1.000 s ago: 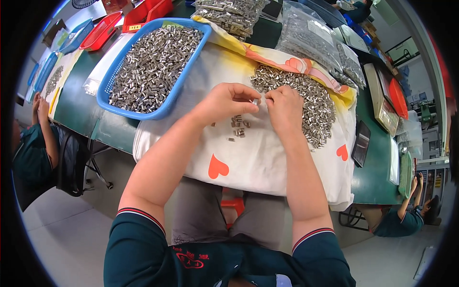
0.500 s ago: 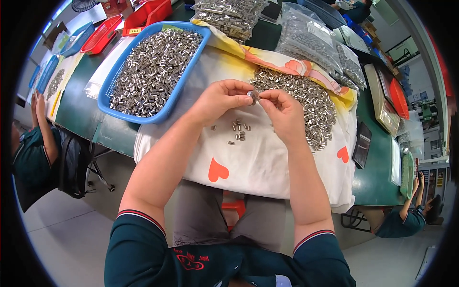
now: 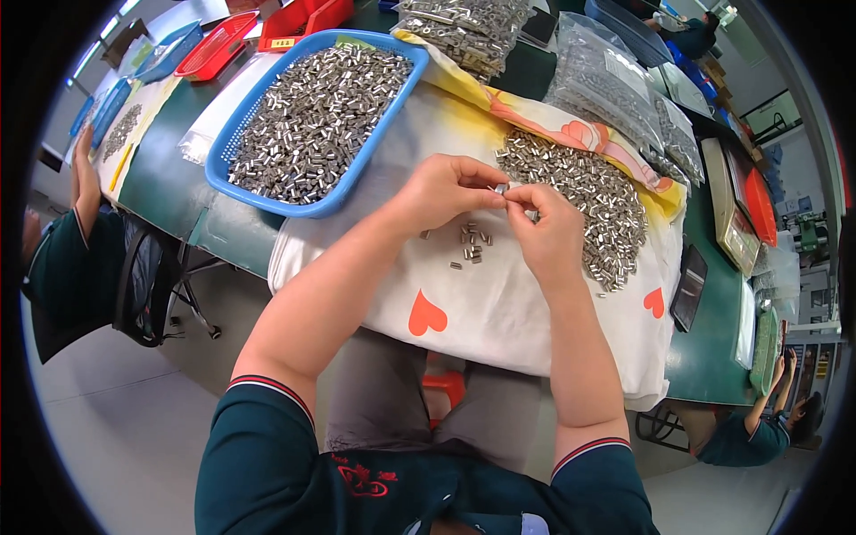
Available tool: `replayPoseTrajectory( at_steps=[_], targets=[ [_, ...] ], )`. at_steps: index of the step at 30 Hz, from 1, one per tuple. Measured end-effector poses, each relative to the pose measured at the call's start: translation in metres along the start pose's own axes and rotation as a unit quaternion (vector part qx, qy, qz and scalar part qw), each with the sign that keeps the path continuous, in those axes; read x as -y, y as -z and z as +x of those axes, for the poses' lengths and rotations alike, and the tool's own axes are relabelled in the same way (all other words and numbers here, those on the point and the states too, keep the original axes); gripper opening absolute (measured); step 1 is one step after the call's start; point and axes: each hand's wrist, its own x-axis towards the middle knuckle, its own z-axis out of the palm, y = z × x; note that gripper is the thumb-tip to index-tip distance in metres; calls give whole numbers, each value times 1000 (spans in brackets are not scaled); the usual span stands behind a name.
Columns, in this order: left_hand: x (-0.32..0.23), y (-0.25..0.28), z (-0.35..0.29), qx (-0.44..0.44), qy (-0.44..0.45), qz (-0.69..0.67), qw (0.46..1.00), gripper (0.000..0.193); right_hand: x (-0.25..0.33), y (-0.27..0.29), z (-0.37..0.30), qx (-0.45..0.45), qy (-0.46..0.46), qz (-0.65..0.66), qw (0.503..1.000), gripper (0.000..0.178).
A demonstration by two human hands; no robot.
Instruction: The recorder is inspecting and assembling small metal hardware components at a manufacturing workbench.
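Note:
My left hand [image 3: 453, 192] pinches a small grey metal piece [image 3: 501, 188], mostly hidden by fingertips. Close against it, my right hand [image 3: 551, 230] has its thumb and forefinger closed at the same piece; whether it grips a separate part I cannot tell. Both hands are above a white cloth [image 3: 499, 325] with printed hearts. Below them lies a loose group of several short shiny metal cylinders [image 3: 471, 254]. A large pile of the same cylinders [image 3: 615, 205] spreads beside my right hand. To the left stands a blue perforated basket [image 3: 308, 210] heaped with such cylinders.
Clear plastic bags of metal parts [image 3: 602, 80] lie at the back of the green table [image 3: 241, 245]. Red bins [image 3: 214, 49] stand at the far left. A dark phone-like device [image 3: 688, 287] rests at the right. Co-workers sit on both sides.
The view has shifted, so the table contents appear farther right. The round grey piece shown face-on at my left fingertips is now mostly covered, and the hands' fingertips are closer together.

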Motion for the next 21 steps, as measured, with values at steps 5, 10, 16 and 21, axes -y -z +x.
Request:
replayPoseTrajectory(
  at_steps=[5, 10, 16, 21],
  targets=[
    [2, 5, 1, 27, -7, 1, 1000, 28, -3, 9, 2, 46, -71, 100, 991, 9],
    [-4, 5, -3, 53, 41, 22, 997, 28, -4, 8, 3, 77, -96, 149, 981, 12],
    [-2, 4, 0, 47, 33, 2, 998, 28, -25, 13, 9, -22, -113, 53, 992, 13],
    [0, 7, 0, 42, 50, -17, 998, 27, -23, -6, 23, -15, -34, -135, 990, 9]
  ],
)
